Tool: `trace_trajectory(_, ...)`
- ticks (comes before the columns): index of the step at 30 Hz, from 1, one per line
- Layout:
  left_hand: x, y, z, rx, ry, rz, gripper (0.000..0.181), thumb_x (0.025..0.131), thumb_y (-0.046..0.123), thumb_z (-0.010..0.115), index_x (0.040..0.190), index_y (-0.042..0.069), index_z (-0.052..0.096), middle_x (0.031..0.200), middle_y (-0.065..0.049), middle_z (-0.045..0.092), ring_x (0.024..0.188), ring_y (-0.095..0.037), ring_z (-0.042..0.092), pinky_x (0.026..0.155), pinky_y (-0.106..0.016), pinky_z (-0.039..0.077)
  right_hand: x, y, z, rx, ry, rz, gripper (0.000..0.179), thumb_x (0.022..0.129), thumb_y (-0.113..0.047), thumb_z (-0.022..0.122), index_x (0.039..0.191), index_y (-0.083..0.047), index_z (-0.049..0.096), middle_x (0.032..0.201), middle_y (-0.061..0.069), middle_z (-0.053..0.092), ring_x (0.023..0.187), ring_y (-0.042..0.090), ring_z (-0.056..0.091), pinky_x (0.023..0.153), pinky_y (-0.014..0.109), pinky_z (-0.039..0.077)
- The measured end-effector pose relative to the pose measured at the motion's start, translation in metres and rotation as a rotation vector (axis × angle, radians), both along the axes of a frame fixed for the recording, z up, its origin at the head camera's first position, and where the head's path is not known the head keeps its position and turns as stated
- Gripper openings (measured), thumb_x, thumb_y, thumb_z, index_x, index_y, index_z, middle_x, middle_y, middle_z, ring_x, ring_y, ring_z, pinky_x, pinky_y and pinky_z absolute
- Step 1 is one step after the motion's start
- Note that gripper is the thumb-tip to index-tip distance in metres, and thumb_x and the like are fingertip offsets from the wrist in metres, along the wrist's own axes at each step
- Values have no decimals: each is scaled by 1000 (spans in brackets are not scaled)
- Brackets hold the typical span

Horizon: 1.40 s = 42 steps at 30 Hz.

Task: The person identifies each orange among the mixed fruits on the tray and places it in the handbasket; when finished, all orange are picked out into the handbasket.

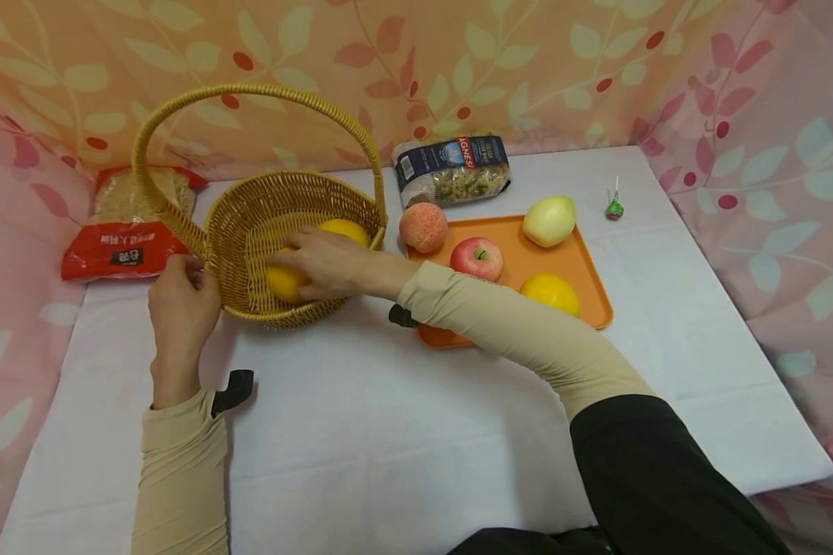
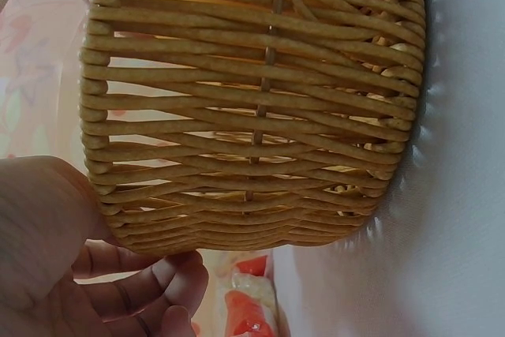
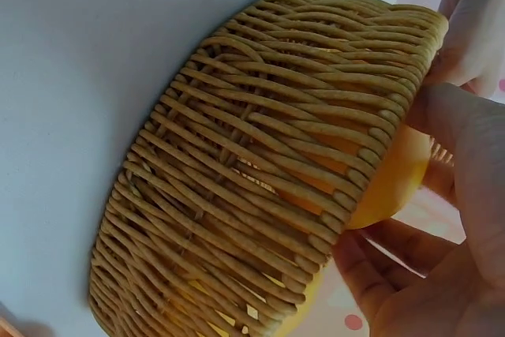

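A wicker basket [image 1: 298,183] with a tall arched handle stands on the table's left side. My left hand [image 1: 185,303] grips the left end of its rim, by the foot of the handle; the left wrist view shows the fingers [image 2: 130,297] against the woven wall. Reaching inside the basket, my right hand [image 1: 340,262] holds a smooth yellow fruit [image 1: 284,284] near the front wall. In the right wrist view the thumb and fingers surround this fruit [image 3: 394,183] at rim height. A second yellow fruit [image 1: 347,230] lies farther right in the basket, partly covered by the hand.
Right of the basket, an orange tray [image 1: 514,223] bears a peach [image 1: 423,227], a red apple [image 1: 477,258], a pale green-yellow fruit [image 1: 550,221] and a yellow fruit [image 1: 551,293]. Behind stands a pasta bag [image 1: 453,168]; a red bag [image 1: 128,231] lies left, a lollipop [image 1: 614,206] right.
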State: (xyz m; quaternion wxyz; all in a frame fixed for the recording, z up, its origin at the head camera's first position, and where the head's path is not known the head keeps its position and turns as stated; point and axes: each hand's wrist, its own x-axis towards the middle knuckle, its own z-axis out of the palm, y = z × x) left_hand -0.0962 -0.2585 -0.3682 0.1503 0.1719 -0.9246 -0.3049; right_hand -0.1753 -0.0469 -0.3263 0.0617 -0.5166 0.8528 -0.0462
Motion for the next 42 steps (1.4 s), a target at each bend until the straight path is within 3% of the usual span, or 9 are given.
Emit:
trace_trajectory(6, 0, 0, 0, 1, 3, 1, 35, 95, 17, 43, 115, -8, 57, 97, -27, 63, 80, -35, 54, 63, -30, 37, -1, 3, 3, 7, -12, -40, 54, 90, -34, 63, 140, -21, 50, 133, 6, 54, 122, 21, 53, 105, 33, 42)
trace_trajectory(25, 0, 0, 1, 10, -19, 2, 36, 95, 17, 42, 116, -8, 57, 97, -27, 62, 82, -36, 53, 64, -33, 37, -1, 4, 6, 9, 7, -40, 52, 94, -31, 58, 143, -20, 47, 131, 6, 56, 116, 21, 56, 102, 35, 45)
trace_trajectory(36, 1, 0, 0, 8, -2, 1, 35, 95, 17, 42, 116, -8, 57, 96, -26, 62, 80, -34, 53, 63, -31, 36, 0, 0, 7, 11, 12, -47, 51, 95, -33, 57, 143, -18, 46, 136, 5, 55, 122, 21, 55, 106, 33, 43)
trace_trajectory(42, 0, -1, 1, 14, -29, 5, 37, 96, 19, 43, 117, -7, 56, 98, -26, 62, 81, -34, 53, 61, -28, 36, 0, -1, 5, -13, 16, -45, 50, 92, -33, 61, 137, -17, 46, 125, 5, 58, 109, 20, 59, 95, 33, 48)
